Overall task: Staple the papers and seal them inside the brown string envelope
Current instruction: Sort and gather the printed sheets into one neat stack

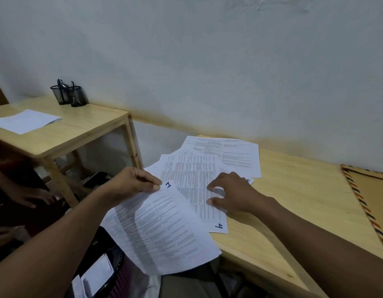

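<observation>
Several printed sheets lie fanned out at the left end of a light wooden table (293, 201). My left hand (132, 181) pinches the top corner of the sheet numbered 1 (164, 229), which hangs past the table's edge over my lap. My right hand (231, 192) rests with spread fingers on the sheet numbered 4 (194, 175). More printed sheets (231, 153) lie behind them near the wall. The brown envelope (373, 201) with a striped border lies at the table's right end, partly cut off by the frame. No stapler is in view.
A second wooden table (68, 130) stands at the left with a blank white sheet (25, 120) and two black mesh pen holders (69, 95). Another person's hand (29, 196) shows at the far left. A dark bag (104, 265) sits below by my lap.
</observation>
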`<state>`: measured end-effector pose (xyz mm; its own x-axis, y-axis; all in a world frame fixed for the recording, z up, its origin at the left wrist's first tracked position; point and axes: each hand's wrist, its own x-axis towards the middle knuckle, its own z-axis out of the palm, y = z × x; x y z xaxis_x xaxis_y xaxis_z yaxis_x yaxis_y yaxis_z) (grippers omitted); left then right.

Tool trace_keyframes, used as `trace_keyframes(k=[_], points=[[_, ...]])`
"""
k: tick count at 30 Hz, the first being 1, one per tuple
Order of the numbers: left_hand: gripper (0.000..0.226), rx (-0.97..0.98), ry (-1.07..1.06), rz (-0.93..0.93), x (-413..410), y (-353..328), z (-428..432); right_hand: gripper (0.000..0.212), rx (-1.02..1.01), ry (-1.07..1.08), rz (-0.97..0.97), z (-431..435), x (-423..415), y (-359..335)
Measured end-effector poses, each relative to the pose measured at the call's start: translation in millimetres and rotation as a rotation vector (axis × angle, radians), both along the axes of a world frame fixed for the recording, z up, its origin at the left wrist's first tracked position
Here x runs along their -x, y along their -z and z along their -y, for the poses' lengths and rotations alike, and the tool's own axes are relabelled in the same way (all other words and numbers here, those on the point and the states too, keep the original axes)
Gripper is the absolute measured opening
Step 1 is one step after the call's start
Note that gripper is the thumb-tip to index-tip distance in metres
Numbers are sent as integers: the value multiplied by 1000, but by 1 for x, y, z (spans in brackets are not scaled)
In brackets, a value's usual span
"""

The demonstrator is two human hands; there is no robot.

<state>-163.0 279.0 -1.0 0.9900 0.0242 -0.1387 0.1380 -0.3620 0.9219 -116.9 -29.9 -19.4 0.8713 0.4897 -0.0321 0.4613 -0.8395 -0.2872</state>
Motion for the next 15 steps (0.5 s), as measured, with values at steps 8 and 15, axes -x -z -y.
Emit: trace_keyframes(k=[8, 15], points=[[21, 40, -24, -16, 8, 0, -11, 42, 182, 61, 180, 12, -3, -2], [15, 2, 17, -12, -4, -9, 14, 35, 64, -74, 172, 27, -2, 5]])
